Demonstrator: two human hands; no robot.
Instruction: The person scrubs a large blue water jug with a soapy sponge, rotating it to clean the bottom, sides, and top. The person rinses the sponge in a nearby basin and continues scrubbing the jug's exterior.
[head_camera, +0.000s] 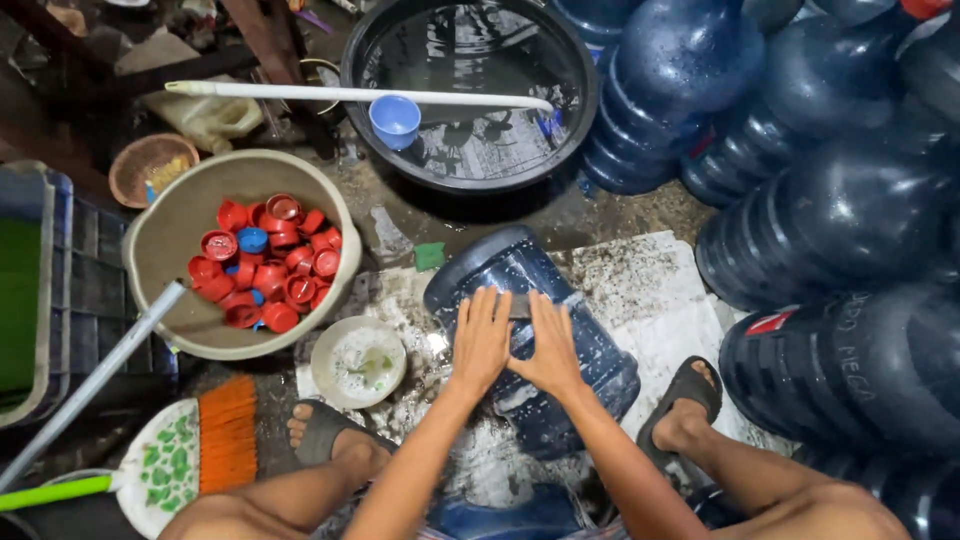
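A large blue water jug (530, 335) lies on its side on a wet white mat (650, 290) between my feet. My left hand (480, 340) and my right hand (545, 345) rest flat on top of the jug, side by side, fingers spread and pointing away from me. A dark strip shows on the jug just beyond my fingertips. Neither hand grips anything.
A beige basin (165, 235) of red and blue caps sits at left, a small white bowl (357, 362) beside it. A black tub (470, 90) of water with a blue scoop (396, 120) lies ahead. Stacked blue jugs (830, 200) crowd the right. A broom (190, 455) lies lower left.
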